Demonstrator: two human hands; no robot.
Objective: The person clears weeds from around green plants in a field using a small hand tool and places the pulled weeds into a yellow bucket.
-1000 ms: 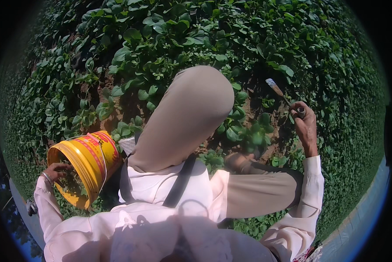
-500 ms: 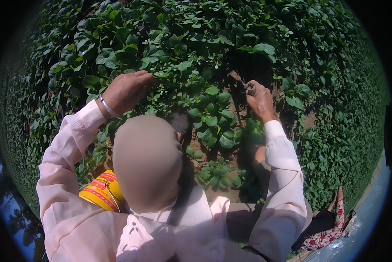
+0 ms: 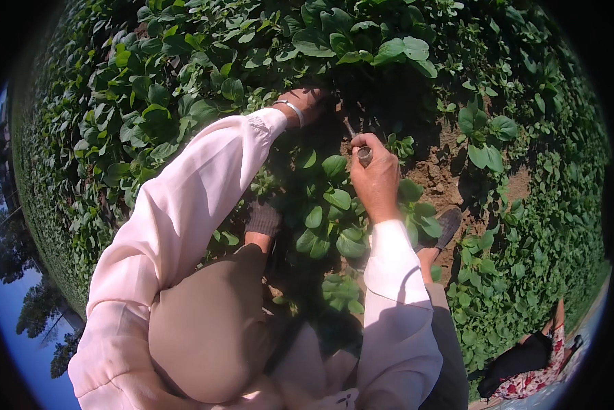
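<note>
My right hand [image 3: 377, 181] is closed around the handle of a small hand weeding tool [image 3: 365, 156], the round handle end showing above the fist. Its thin metal shaft runs forward into dark shade, where the working end is hard to make out. Just ahead and to the left, my left hand [image 3: 308, 104], with a silver bangle at the wrist, reaches down among leaves. Shadow hides its fingers, so I cannot see whether they grip anything. Broad-leaved green plants [image 3: 338, 198] grow nearer to me, below both hands.
Crumbly brown soil [image 3: 435, 171] shows right of my right hand. My bent knee [image 3: 208, 328] rises at lower left, and my dark shoe [image 3: 448, 229] stands among plants at right. Another person in floral clothing [image 3: 526, 365] is at the lower right. Trees [image 3: 44, 307] line the far left.
My left hand has moved right and forward, near the tool's end. My right hand has shifted slightly left and lower, still holding the tool. The yellow bucket has gone out of sight.
</note>
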